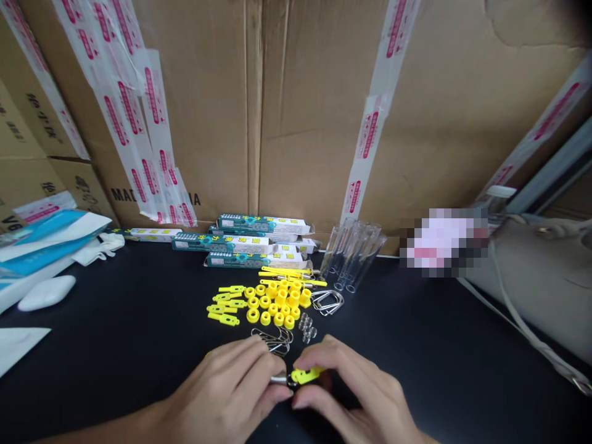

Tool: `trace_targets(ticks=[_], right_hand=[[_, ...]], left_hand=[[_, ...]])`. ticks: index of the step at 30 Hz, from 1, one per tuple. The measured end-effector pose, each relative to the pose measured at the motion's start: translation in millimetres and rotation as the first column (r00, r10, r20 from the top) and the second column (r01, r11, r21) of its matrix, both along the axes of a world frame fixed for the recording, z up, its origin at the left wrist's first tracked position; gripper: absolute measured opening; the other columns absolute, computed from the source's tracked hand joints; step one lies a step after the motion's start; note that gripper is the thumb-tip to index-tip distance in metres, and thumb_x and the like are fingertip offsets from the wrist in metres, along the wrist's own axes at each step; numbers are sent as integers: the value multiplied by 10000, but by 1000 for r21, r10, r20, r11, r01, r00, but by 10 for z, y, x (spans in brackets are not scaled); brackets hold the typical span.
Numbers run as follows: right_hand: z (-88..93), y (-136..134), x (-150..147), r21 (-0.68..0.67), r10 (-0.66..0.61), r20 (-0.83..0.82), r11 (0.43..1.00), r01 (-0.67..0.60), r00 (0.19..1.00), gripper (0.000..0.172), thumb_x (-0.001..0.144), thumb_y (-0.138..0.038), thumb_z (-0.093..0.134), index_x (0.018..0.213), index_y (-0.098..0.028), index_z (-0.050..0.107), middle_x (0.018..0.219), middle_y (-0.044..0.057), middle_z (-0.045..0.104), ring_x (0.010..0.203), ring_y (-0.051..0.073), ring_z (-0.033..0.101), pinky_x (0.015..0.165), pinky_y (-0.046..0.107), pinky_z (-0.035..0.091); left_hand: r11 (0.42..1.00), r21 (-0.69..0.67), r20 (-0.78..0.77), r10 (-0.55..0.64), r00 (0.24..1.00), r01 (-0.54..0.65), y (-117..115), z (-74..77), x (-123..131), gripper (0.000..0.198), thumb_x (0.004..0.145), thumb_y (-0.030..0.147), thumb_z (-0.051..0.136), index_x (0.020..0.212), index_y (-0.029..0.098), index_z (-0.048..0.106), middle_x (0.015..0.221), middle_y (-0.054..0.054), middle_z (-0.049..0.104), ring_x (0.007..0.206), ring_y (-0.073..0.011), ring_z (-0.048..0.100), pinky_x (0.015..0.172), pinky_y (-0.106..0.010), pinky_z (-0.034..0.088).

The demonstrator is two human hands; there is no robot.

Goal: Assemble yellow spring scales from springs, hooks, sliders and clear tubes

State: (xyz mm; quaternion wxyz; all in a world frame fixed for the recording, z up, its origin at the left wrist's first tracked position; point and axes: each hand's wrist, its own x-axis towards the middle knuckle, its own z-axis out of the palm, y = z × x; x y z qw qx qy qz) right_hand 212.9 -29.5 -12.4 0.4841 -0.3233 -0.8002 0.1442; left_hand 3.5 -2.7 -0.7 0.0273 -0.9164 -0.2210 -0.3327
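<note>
My left hand point(231, 388) and my right hand point(358, 394) meet low in the middle of the head view, fingers pinched together. Between them is a small assembly: a yellow plastic piece point(306, 374) under my right fingertips and a short metal part point(279, 380) at my left fingertips. Just beyond my hands lie bent wire clips point(274, 339) and tiny clear pieces point(306, 327). Farther back sits a pile of yellow round caps point(275, 305), yellow flat tabs point(224, 305), yellow strips point(289, 274) and more wire loops point(327, 302).
Clear tubes point(354, 256) lean by the cardboard boxes point(300, 111) at the back. Teal-and-white product boxes point(250, 240) lie in a row. A white oval object point(46, 291) and blue-white packets point(41, 240) are at left. A beige bag point(541, 277) rests at right on the black table point(115, 345).
</note>
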Motion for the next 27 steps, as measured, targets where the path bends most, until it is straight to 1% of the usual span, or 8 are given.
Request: trace_targets(ticks=[5,9,14,16,18,20,23,27], right_hand=[[-47,12,25,0,43,20,999,-43,999,130,1011,-171,509,1116,-202,579,897,39,714,751,130,663,683,209,546],[-118,8,29,-44,82,62,996,-80,995,131,1010,-208,523,1127,-209,580,892,39,723,720,131,659,662,205,545],[-116,7,0,-50,58,50,997,-55,997,87,1009,-261,537,1055,-209,590,854,21,724,701,106,687,660,147,530],[-86,14,-15,-48,59,70,997,-56,996,129,1019,-293,514,1061,-201,593,842,22,720,681,103,681,642,140,519],[-62,21,-26,-40,67,113,997,-63,991,188,1038,-311,461,1078,-185,595,806,26,704,644,107,655,602,154,501],[-53,25,-31,-27,59,167,998,-55,984,240,1058,-302,398,1037,-173,599,731,20,666,581,114,601,547,180,467],[-62,26,-29,-46,48,222,998,-39,974,316,1070,-283,338,880,-185,571,662,9,606,544,120,531,523,210,423],[-87,27,-24,-114,122,210,988,-100,970,384,1080,-332,273,801,-209,506,684,13,613,572,115,539,555,205,414]], left_hand=[[999,-45,-18,-24,1000,24,-18,14,15,306,1082,255,293,958,191,565,790,5,698,700,-144,658,624,-256,512],[997,-53,15,-46,999,47,-12,-2,19,285,1076,253,339,911,186,562,763,13,676,679,-134,646,597,-247,490],[995,-95,34,-17,999,20,-11,-3,-14,319,1078,300,330,873,190,549,751,10,665,664,-136,637,571,-254,459],[994,-107,42,-5,999,9,-7,6,-11,329,1066,365,362,856,187,542,750,-2,655,657,-143,627,556,-259,446],[997,-81,44,7,999,-3,-3,11,5,337,1061,371,372,831,187,536,726,-6,635,642,-153,605,558,-271,434],[999,-27,33,25,999,-24,2,9,26,334,1067,304,357,808,188,533,692,-4,609,628,-165,575,580,-288,424],[999,30,-3,38,999,-38,9,2,44,331,1065,240,344,802,186,538,673,0,593,633,-180,544,627,-314,417],[1000,-12,-20,8,1000,-8,25,-1,23,362,1064,217,320,793,188,558,686,-7,587,640,-179,528,603,-310,386]])
